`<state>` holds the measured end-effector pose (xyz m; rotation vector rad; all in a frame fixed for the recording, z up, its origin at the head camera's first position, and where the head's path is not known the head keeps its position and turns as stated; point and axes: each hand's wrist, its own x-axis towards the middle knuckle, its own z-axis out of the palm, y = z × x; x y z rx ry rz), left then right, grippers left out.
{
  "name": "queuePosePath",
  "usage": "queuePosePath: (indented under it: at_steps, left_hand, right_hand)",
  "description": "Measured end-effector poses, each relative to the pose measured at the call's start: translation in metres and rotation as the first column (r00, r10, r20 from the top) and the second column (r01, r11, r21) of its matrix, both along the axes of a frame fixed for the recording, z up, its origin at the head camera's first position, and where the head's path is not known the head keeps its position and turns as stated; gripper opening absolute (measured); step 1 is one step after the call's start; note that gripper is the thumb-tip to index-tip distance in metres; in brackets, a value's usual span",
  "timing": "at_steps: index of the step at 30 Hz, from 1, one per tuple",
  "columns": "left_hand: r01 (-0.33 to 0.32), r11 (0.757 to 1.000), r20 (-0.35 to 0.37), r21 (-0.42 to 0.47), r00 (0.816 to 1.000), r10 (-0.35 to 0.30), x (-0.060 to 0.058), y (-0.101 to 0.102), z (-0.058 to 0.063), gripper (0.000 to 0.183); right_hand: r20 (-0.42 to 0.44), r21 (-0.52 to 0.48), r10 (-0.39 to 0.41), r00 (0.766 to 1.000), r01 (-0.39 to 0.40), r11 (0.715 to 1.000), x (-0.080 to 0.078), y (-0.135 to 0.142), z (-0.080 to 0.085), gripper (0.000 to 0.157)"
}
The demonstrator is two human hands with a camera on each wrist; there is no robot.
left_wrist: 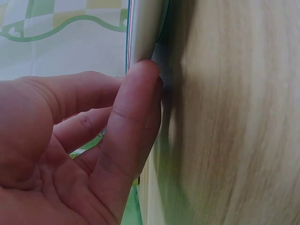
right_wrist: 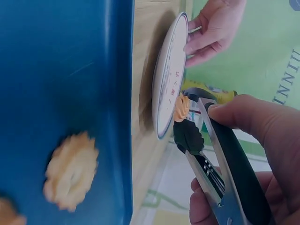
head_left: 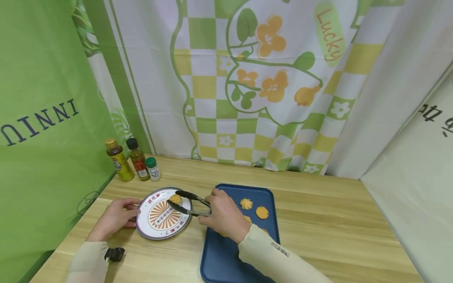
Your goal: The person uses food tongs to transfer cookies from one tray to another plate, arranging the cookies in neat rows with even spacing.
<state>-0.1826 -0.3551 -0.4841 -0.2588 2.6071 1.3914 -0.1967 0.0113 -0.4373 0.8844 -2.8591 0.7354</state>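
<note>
In the head view my right hand (head_left: pixel 226 214) grips metal tongs (head_left: pixel 199 213) with black tips. Between the tips is a swirled cookie (head_left: pixel 175 199), over the right part of a round patterned plate (head_left: pixel 148 220). The right wrist view shows the cookie (right_wrist: pixel 181 108) close against the plate's face; whether it rests there I cannot tell. My left hand (head_left: pixel 118 216) pinches the plate's left rim, with fingers and thumb (left_wrist: pixel 136 103) on either side of the edge. Below my right forearm lies a blue baking tray (head_left: pixel 221 259), partly hidden, with several cookies (head_left: pixel 246 203) on it.
Two sauce bottles (head_left: pixel 122 165) and a green-capped shaker (head_left: pixel 153 169) stand at the table's back left corner. A patterned curtain (head_left: pixel 255 129) hangs behind the wooden table (head_left: pixel 329 224). Green cloth (head_left: pixel 42 165) borders the left side, and a pale wall panel (head_left: pixel 417 188) the right.
</note>
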Motion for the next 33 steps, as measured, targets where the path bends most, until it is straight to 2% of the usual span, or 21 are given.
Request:
queuePosePath:
  at_steps: [10, 18, 25, 33]
  left_hand:
    - [0.008, 1.0, -0.023, 0.001, 1.0, -0.008, 0.002, 0.002, 0.0, 0.047]
    - [0.003, 1.0, -0.035, 0.005, 0.999, -0.003, 0.002, 0.003, 0.0, 0.046]
    - [-0.004, 1.0, -0.029, 0.013, 1.0, 0.004, 0.001, 0.001, 0.0, 0.047]
    - [-0.004, 1.0, -0.021, 0.009, 1.0, 0.005, 0.001, 0.001, 0.001, 0.047]
  right_hand:
    - [-0.025, 0.023, 0.014, 1.0, -0.013, 1.0, -0.009, -0.043, -0.008, 0.033]
    - [-0.06, 0.087, 0.034, 0.998, -0.029, 0.996, -0.009, -0.063, -0.009, 0.04]
    - [-0.026, 0.096, 0.017, 1.0, -0.014, 0.995, -0.009, -0.064, -0.012, 0.047]
    - [-0.009, 0.043, -0.018, 1.0, 0.019, 0.999, -0.004, -0.041, -0.007, 0.051]
